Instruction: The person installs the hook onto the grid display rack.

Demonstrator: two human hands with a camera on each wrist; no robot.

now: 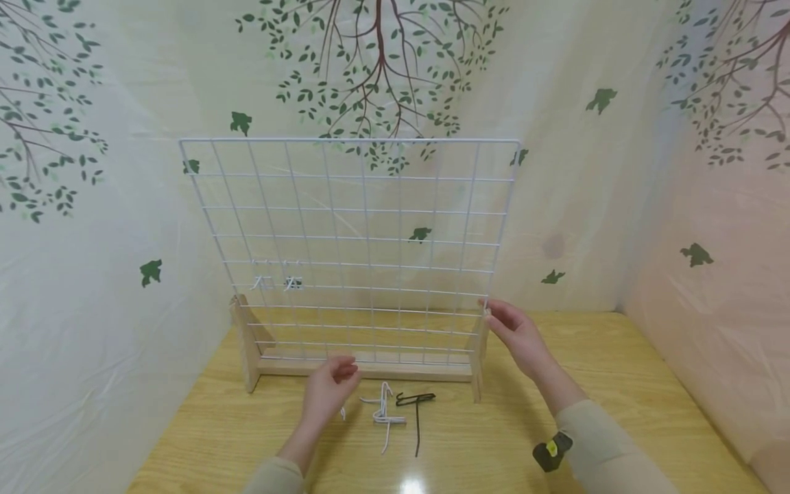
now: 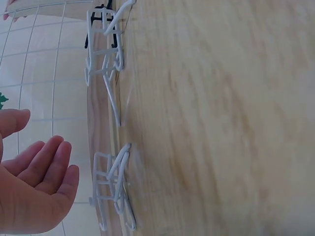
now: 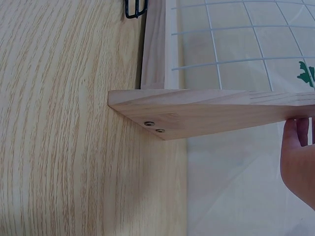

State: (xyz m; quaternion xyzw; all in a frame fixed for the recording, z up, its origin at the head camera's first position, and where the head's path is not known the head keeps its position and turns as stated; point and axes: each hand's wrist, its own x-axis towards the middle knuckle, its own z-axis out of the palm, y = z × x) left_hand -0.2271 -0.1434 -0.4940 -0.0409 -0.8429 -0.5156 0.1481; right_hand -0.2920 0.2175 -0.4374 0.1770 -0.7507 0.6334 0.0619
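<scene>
Nearest me, a white hook (image 1: 381, 417) and a black hook (image 1: 417, 429) lie side by side on the table (image 1: 592, 384), handy for picking up, I'd judge. My left hand (image 1: 327, 387) hovers beside them, fingers loosely curled around nothing. Behind stands the wooden stand (image 1: 420, 372); my right hand (image 1: 518, 341) pinches its right upright's top, seemingly to steady the wire grid (image 1: 352, 140) slotted there. Farther off, white hangers (image 1: 293, 282) hang on the grid's left side.

Left hand (image 2: 35, 194): fingers loosely bent, thumb apart, before the wire grid (image 2: 54, 81).
Lower white hook (image 2: 118, 169): near the hand, alongside the wooden bar (image 2: 100, 118).
Upper white hook (image 2: 105, 51): partly covers a black hook (image 2: 115, 40).
Tabletop (image 2: 221, 118): grained wood.
</scene>
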